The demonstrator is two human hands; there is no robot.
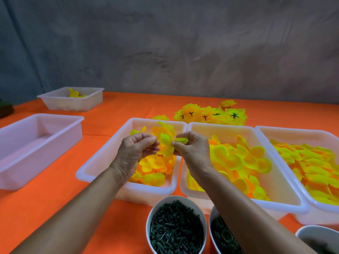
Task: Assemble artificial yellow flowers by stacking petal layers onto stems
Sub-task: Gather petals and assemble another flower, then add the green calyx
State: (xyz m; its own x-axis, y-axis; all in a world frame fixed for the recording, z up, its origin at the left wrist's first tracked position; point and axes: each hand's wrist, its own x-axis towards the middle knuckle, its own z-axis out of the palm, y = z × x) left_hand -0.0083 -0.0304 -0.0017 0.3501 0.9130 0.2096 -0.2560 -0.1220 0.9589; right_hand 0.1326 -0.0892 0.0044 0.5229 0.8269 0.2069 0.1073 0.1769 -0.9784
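Orange bench point(117, 110) lies bare between trays. Above the near white tray point(95, 162), left hand point(134, 150) and right hand point(192, 150) pinch yellow petal layers point(166, 143). Stem bowl point(176, 199) sits just below, finished flowers point(211, 114) behind.

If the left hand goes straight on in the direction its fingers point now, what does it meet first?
The left hand points its curled fingers rightward at the yellow petal layers it pinches, with the right hand just beyond. So it would likely meet the right hand's fingertips first, though depth between them is unclear.
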